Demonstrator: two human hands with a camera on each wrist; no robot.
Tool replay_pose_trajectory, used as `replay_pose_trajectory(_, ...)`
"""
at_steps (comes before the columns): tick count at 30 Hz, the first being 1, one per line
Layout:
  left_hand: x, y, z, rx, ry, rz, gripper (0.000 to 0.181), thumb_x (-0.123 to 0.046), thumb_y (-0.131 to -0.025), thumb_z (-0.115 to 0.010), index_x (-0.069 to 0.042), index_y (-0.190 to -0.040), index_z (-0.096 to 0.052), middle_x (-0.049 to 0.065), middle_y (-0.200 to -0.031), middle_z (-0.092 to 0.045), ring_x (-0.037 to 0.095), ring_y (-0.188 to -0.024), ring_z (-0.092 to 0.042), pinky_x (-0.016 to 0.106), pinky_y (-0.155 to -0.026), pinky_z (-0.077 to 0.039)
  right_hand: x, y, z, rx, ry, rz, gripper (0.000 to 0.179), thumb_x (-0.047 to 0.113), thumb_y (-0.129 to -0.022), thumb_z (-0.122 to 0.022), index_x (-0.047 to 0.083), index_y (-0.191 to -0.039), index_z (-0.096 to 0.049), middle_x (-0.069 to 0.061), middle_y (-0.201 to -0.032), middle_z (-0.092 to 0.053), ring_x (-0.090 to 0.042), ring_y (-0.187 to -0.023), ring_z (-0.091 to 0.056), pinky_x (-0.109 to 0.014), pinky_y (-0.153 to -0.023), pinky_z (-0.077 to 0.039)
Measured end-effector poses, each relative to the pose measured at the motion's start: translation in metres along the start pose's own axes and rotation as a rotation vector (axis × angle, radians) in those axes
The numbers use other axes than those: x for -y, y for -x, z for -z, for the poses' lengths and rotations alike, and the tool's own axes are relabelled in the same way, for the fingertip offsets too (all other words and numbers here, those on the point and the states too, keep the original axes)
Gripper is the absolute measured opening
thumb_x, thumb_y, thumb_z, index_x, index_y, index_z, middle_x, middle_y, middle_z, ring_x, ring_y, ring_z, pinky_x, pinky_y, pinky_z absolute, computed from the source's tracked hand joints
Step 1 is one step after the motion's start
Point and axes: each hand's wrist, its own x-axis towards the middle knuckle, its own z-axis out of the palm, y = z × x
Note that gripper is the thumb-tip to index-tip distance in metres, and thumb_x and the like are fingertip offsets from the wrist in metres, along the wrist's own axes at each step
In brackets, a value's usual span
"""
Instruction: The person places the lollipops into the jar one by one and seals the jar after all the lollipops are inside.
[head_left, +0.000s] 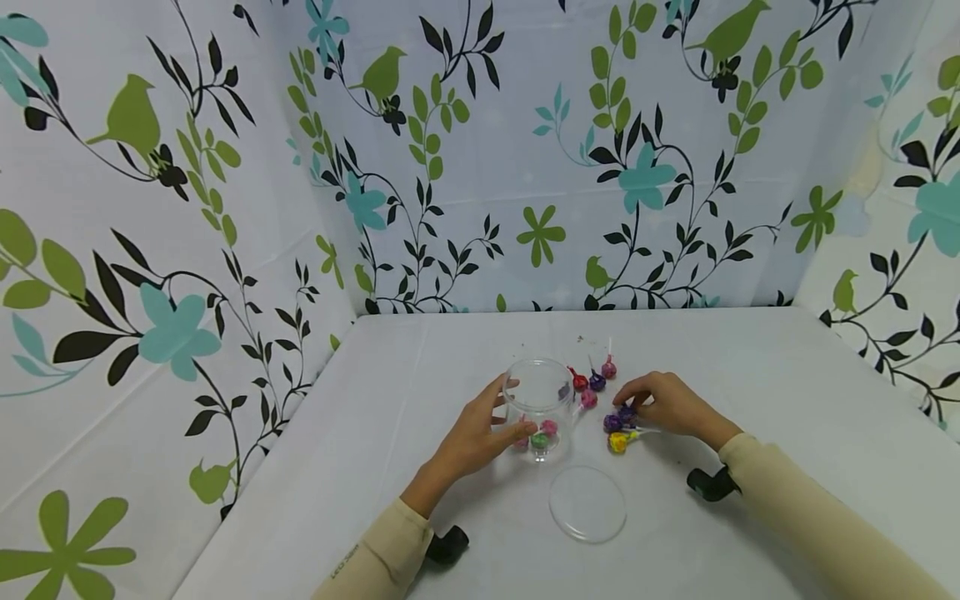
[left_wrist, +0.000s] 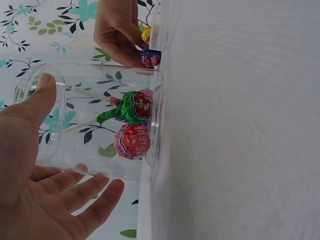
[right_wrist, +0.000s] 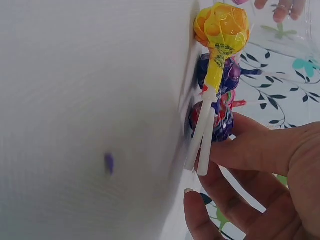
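Jar (head_left: 538, 402) upright, lollipops (head_left: 539, 441) inside; left hand (head_left: 476, 433) curled round it, apparently to steady it. Right hand (head_left: 671, 404) pinches purple lollipop (head_left: 627, 413), right of jar, fingers narrow. Lid (head_left: 587, 504) flat, near side, likely off for access.

The left hand (head_left: 471, 435) curves, thumb (left_wrist: 42, 97) opposite fingers (left_wrist: 102, 205), while the right hand (head_left: 669, 402) has its fingers bent.
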Motion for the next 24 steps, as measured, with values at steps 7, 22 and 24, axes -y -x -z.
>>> replay_pose_trajectory(7,0.0001,0.0016,-0.0004,-0.001,0.005,0.008,0.086,-0.04,-0.096,-0.077,-0.011,-0.163,-0.03,0.01,-0.157,-0.047,0.028,-0.137,-0.053,0.041,-0.101,-0.055,-0.0045,0.0009,-0.002,-0.002,0.007,-0.047,0.023,-0.009,-0.089,-0.074,0.006,-0.105,-0.08,-0.004,-0.103,-0.075,-0.023,-0.092,-0.068,-0.049,-0.087,-0.06)
replay_pose_trajectory(22,0.0002,0.0,0.0003,0.0,0.007,-0.012,0.086,-0.038,-0.096,-0.077,-0.009,-0.162,-0.03,0.012,-0.156,-0.047,0.029,-0.136,-0.053,0.042,-0.101,-0.055,-0.0054,0.001,-0.0048,-0.017,0.017,-0.093,0.017,-0.005,-0.089,-0.074,0.004,-0.102,-0.08,-0.004,-0.099,-0.075,-0.022,-0.09,-0.066,-0.043,-0.081,-0.06)
replay_pose_trajectory(24,0.0008,0.0,0.0005,0.001,0.012,-0.027,0.086,-0.038,-0.096,-0.077,-0.007,-0.162,-0.03,0.014,-0.156,-0.046,0.03,-0.136,-0.053,0.043,-0.101,-0.055,-0.0039,0.0012,-0.0047,-0.016,0.014,-0.106,0.017,-0.005,-0.089,-0.074,0.004,-0.101,-0.08,-0.003,-0.098,-0.075,-0.021,-0.089,-0.066,-0.042,-0.08,-0.06)
